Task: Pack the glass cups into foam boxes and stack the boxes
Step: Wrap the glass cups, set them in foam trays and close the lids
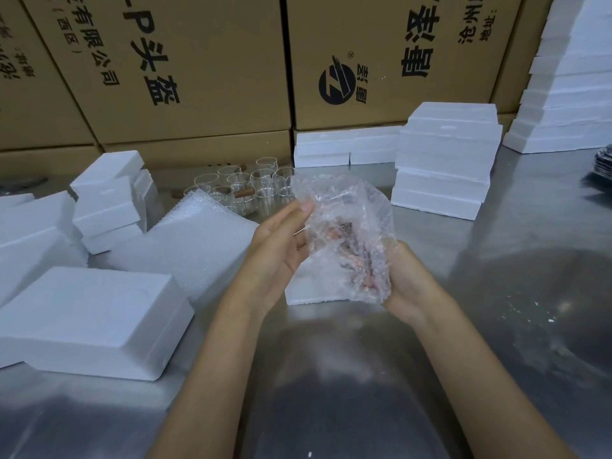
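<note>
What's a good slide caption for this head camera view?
Both hands hold a bubble-wrap bundle above a foam box, glass cups waiting behind on the steel table.

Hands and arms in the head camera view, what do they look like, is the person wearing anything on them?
Both are bare. The left hand and right hand have no gloves, and no rings show. Both forearms are uncovered down to the bottom edge of the picture, with no sleeves, watch or wristband in sight. The left thumbnail is short and unpainted.
</note>
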`<state>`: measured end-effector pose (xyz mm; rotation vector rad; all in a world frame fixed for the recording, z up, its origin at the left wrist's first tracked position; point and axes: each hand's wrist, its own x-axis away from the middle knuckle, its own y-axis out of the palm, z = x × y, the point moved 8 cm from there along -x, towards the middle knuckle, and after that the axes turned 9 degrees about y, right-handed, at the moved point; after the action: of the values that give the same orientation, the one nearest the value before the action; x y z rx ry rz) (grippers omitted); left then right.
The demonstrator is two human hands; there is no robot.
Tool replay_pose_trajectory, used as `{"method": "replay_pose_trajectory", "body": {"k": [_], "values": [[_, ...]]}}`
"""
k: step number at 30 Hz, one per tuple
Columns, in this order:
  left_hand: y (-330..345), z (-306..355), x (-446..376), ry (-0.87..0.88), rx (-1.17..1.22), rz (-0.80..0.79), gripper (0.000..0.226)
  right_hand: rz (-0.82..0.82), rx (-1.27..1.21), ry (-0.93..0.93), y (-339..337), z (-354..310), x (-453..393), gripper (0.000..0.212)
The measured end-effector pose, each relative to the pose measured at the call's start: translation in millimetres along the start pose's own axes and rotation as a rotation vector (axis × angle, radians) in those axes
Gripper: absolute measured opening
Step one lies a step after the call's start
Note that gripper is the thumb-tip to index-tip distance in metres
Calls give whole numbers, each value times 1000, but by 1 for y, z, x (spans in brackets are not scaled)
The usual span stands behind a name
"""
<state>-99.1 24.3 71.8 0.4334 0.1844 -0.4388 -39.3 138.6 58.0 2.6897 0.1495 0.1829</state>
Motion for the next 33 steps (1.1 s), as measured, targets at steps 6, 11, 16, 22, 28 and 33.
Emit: {"method": "replay_pose_trajectory", "body": {"k": [6, 11, 16, 22, 28, 33], "values": [[-2, 1, 2, 14, -116, 112, 50, -34, -45, -46, 1, -3, 2, 26], [-6, -3, 3, -3, -126, 186, 27, -106, -43, -65, 9, -6, 4, 29], [7, 4, 2, -64, 145, 1, 12, 26, 59, -41, -2, -5, 2, 31], [6, 3, 5, -39, -140, -46, 56, 138, 251, -71, -16, -13, 1, 18], [-5, 10, 3, 30, 47, 98, 36, 505, 168, -314, -50, -37, 8, 25], [-10, 14, 0, 48, 331, 145, 9, 431, -6, -242, -54, -36, 4, 19]]}}
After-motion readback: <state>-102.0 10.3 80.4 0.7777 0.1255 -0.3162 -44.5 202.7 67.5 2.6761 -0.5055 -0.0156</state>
